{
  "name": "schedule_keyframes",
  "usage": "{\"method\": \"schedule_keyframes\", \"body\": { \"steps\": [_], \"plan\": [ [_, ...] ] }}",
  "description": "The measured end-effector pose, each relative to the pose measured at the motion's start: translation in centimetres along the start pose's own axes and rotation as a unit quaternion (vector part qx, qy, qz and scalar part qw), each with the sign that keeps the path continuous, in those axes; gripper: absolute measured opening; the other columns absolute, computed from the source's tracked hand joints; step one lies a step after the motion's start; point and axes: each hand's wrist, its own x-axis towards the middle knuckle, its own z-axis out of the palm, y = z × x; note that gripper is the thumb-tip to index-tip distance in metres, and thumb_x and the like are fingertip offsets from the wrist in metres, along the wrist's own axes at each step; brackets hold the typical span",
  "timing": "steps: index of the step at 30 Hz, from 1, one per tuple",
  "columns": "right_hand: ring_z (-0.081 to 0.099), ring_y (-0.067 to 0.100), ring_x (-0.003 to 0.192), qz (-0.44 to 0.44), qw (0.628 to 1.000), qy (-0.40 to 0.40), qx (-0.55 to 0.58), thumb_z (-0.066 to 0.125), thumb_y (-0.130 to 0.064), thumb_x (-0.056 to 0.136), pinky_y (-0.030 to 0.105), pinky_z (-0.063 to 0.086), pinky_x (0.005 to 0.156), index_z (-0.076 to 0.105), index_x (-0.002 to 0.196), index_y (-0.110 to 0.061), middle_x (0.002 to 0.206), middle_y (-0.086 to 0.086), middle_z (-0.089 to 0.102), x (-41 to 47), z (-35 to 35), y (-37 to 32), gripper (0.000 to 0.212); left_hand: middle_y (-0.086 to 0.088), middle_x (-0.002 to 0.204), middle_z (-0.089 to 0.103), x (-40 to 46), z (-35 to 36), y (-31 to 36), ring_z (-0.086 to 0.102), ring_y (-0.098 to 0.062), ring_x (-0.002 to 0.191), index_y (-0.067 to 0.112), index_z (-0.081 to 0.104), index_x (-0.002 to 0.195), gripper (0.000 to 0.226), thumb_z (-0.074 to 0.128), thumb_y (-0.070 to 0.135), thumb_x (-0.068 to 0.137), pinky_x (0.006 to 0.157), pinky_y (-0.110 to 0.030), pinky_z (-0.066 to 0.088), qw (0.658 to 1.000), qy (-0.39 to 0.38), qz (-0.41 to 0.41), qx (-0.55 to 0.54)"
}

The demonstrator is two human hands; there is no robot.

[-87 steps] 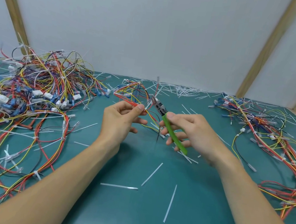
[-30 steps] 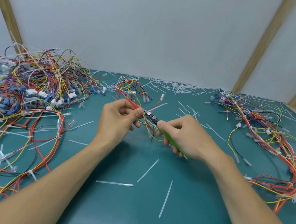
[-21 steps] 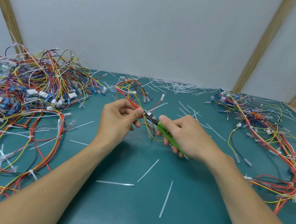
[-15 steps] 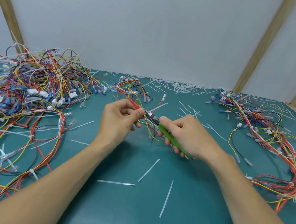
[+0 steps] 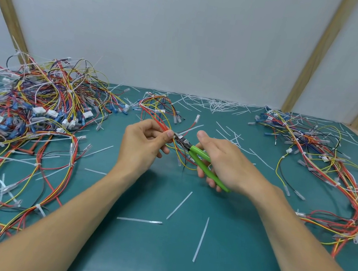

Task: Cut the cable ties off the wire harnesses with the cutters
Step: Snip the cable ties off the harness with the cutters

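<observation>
Writing: no brand, label or text legible on cutters, connectors or wires.
Left hand: thumb & forefinger pinch red/yellow wires of the harness held mid-table; other fingers curled beneath.
Right hand: fingers wrapped round the green handles of the cutters; thumb tip lifted, pointing away above the handles.
Cutters: metal nose points left, tip touching the wires right at the left thumb tip; handles slightly apart. Whether a tie sits between the blades is too small to tell.
Held harness: loops up & away from the left fingers, connectors fanned on the mat beyond; yellow & black strands sag below the cutter nose.
Change vs 0.5 s ago: right thumb has lifted off the handles, which now show a gap; cutter nose stays at the left thumb. Vs 2.9 s ago: hands & harness sit lower & closer together, cutters less steeply angled.
Left of left hand: big tangled pile of harnesses, white & blue connectors, ties still on.
Right of right hand: second harness bundle, well apart.
Near the wrists: loose white cut ties on the teal mat; more heaped at the far edge.
</observation>
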Motion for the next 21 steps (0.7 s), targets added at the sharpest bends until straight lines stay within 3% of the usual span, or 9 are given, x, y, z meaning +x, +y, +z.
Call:
{"method": "schedule_keyframes", "body": {
  "steps": [21],
  "plan": [
    [0.058,0.022,0.047,0.019,0.999,-0.002,0.047,0.025,-0.081,0.094,0.031,0.048,0.042,0.062,0.101,-0.021,0.066,0.005,0.07,-0.32,-0.17,-0.27,0.071,-0.002,0.062,0.07,-0.25,0.07,0.26,0.061,-0.011,0.047,0.009,0.065,0.077,0.016,0.074,0.011,0.089,0.046,-0.022,0.047,1.0,-0.001,-0.004,-0.003]
  ]
}}
